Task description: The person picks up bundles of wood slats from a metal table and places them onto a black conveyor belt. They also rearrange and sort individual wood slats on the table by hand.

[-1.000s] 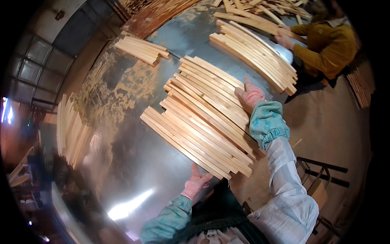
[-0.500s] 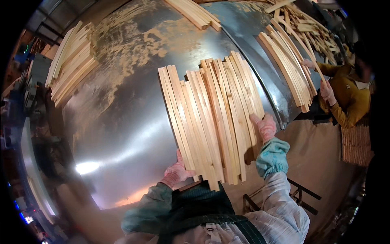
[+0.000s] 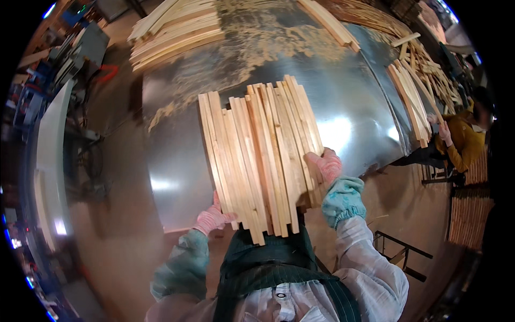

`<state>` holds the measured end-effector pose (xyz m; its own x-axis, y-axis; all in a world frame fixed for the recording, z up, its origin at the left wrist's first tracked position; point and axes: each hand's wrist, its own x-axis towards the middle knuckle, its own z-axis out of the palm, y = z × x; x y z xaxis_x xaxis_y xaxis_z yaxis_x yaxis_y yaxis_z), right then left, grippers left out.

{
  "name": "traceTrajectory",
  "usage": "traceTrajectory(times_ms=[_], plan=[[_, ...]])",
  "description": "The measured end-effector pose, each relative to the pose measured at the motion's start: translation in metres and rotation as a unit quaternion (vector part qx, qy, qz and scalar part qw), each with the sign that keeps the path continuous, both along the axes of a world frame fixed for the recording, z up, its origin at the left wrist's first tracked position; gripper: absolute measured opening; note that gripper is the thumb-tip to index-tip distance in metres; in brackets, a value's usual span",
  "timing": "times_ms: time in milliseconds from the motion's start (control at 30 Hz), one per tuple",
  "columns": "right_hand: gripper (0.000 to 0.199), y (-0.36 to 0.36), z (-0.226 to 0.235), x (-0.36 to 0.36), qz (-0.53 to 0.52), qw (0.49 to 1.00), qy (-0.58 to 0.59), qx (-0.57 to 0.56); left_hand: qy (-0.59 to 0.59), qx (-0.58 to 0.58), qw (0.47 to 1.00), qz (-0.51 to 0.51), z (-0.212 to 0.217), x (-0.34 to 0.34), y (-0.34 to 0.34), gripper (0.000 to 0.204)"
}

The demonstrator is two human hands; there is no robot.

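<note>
A wide layer of pale wooden strips lies side by side between my hands, the ends uneven and the near ends reaching past the table's front edge, close to my dark apron. My left hand, in a pink-and-white glove, grips the near left corner of the strips, thumb along the outer side. Wrapped round the right side is my right hand, gloved alike, thumb on top and fingers partly hidden. Both hands press the strips together. The metal-topped table shows beneath and beside them.
More strips are stacked at the far left and in a narrow bundle at the back. At right, a co-worker handles strips near another bundle and a jumbled wood pile. A dark metal frame stands by my right arm.
My view has swung left. The strips, still between both hands, have come slightly away from the table's seam, and my body has turned with them.
</note>
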<state>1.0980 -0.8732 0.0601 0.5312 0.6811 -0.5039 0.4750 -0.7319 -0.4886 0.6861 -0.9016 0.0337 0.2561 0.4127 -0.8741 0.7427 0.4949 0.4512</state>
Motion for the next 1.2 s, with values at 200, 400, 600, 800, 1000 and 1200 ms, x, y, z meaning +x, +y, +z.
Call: traceTrajectory(times_ms=[200,400,600,800,1000,1200], plan=[[0.084,-0.016,-0.047,-0.078,0.168,0.985,-0.013,0.044,0.030,0.066,0.994,0.082,-0.035,-0.115,-0.033,0.113],[0.081,-0.027,-0.022,-0.121,0.215,0.967,-0.133,0.015,0.168,0.149,0.972,0.074,0.004,-0.101,-0.044,0.099],[0.086,-0.043,-0.006,-0.208,0.204,0.959,-0.119,0.155,0.208,0.184,0.956,0.090,-0.010,-0.097,-0.053,0.098],[0.110,-0.043,0.027,-0.325,0.240,0.950,-0.196,0.048,0.170,0.200,0.964,0.040,-0.004,-0.117,-0.065,0.091],[0.092,-0.043,0.012,-0.321,0.225,0.947,-0.226,0.046,0.018,0.177,0.984,0.014,-0.016,-0.209,-0.087,0.072],[0.071,-0.044,0.036,-0.313,0.051,0.996,-0.051,0.052,0.046,0.345,0.937,-0.029,-0.012,-0.394,-0.135,0.058]])
